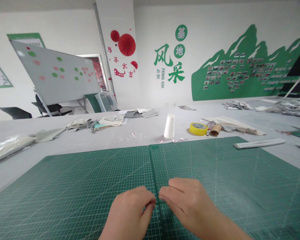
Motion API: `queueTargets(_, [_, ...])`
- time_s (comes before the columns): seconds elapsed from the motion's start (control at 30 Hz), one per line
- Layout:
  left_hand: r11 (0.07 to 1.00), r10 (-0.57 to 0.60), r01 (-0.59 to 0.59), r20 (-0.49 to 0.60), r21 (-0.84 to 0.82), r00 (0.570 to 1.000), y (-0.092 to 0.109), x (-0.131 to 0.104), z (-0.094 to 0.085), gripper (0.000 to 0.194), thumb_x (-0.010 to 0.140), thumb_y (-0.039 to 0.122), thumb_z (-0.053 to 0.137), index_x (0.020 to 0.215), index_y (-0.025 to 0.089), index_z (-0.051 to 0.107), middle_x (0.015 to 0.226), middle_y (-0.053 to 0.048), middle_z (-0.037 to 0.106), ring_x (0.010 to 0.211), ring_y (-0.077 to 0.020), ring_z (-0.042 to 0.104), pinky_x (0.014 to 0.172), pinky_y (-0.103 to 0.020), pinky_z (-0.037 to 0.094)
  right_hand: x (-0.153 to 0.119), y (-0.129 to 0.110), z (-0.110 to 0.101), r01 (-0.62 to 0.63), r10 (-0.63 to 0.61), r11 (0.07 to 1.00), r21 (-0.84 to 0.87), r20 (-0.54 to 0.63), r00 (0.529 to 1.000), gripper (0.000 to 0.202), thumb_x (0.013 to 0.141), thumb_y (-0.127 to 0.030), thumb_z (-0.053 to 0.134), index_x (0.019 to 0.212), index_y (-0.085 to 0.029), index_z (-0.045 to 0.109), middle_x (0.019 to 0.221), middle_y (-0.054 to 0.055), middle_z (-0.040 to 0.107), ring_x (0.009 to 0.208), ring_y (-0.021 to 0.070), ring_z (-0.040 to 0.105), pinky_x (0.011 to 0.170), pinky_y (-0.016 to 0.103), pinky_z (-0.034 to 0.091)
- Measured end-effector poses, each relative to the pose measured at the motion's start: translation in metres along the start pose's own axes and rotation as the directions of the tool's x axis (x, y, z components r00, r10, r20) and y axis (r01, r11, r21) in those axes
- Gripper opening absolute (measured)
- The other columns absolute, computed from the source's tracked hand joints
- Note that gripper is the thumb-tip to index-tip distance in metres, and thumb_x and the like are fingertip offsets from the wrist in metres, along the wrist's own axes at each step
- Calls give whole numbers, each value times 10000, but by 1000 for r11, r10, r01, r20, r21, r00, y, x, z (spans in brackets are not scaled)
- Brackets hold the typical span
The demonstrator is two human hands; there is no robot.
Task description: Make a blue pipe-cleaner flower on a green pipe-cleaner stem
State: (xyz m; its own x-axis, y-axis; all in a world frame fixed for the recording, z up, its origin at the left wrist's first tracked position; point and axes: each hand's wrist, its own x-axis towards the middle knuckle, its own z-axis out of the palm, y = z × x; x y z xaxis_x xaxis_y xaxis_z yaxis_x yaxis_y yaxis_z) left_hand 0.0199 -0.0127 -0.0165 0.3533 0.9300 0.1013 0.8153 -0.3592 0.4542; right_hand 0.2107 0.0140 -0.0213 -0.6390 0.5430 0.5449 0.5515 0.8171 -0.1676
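Note:
My left hand (133, 210) is over the green cutting mat (90, 186), near the seam where it meets a second green mat (230, 173). Its thumb and fingers are pinched together. Just right of the seam my right hand (187, 200) faces it, also in a pinch, with a small gap between the two sets of fingertips. Whatever the fingertips hold, if anything, is too small to make out. Beyond the hands, a white cone of thread (169, 126) stands upright behind the mats.
A yellow tape roll (198, 129) and a brown cardboard tube (215, 130) lie right of the cone. A rolled pale cloth (259, 143) rests on the right mat. Fabric scraps (112, 119) lie along the table's back, and a plastic-wrapped bundle (10, 146) at left.

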Motion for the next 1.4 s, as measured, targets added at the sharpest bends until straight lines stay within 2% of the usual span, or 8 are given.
queueTargets(0.13, [998,-58,59,-87,16,995,-2,0,0,231,875,158,473,800,232,679,776,-16,675,698,-213,637,628,-287,417,-1,-5,2,85,-95,990,-116,-82,992,319,924,-94,405,687,-171,605,578,15,527,509,151,419,499,321,249])
queueTargets(0.3, [987,-156,144,-197,-74,968,-4,2,-4,196,900,208,467,828,229,648,794,-9,674,708,-199,626,642,-285,425,-3,-10,4,90,-109,985,-149,-123,986,278,898,-84,432,731,-177,634,575,22,555,505,163,442,487,326,264])
queueTargets(0.63, [960,-215,137,-325,-246,921,-8,-1,-4,164,879,252,528,811,245,677,781,5,699,698,-197,627,640,-278,430,-1,-15,12,27,-34,998,-65,-110,993,306,900,-111,422,685,-178,629,556,18,533,486,154,450,465,317,289])
queueTargets(0.87, [918,-273,166,-273,-360,922,-6,2,-8,169,864,293,547,799,238,694,768,3,704,721,-203,626,628,-272,443,-4,-13,25,-141,154,976,164,-72,985,295,892,-136,428,683,-174,633,575,-1,555,509,133,495,494,284,304])
queueTargets(1.0, [890,-261,143,-225,-433,939,-6,2,-12,181,861,314,544,795,224,686,758,-5,691,733,-203,611,647,-275,443,-1,-9,28,-300,334,859,416,-12,942,206,870,-168,507,741,-180,667,631,-12,606,574,123,536,556,244,358])
queueTargets(1.13, [876,-232,121,-187,-467,955,-8,2,-12,179,853,312,553,781,218,688,721,-3,662,685,-188,574,632,-268,432,1,-2,33,-443,481,688,575,97,871,186,847,-227,573,704,-183,683,529,-54,468,498,101,408,505,232,311])
queueTargets(1.27, [858,-201,108,-135,-503,970,-6,4,-13,172,841,297,563,757,211,686,702,1,638,657,-173,538,603,-252,413,0,6,40,-480,517,486,731,202,832,205,826,-341,616,719,-186,696,505,-66,374,492,105,335,474,233,271])
queueTargets(1.4, [852,-132,76,-72,-517,989,-2,3,-14,149,816,261,580,731,200,685,657,12,602,632,-156,510,589,-237,383,0,15,40,-472,495,269,840,300,816,194,771,-355,687,699,-175,703,597,-30,515,566,117,412,533,244,310])
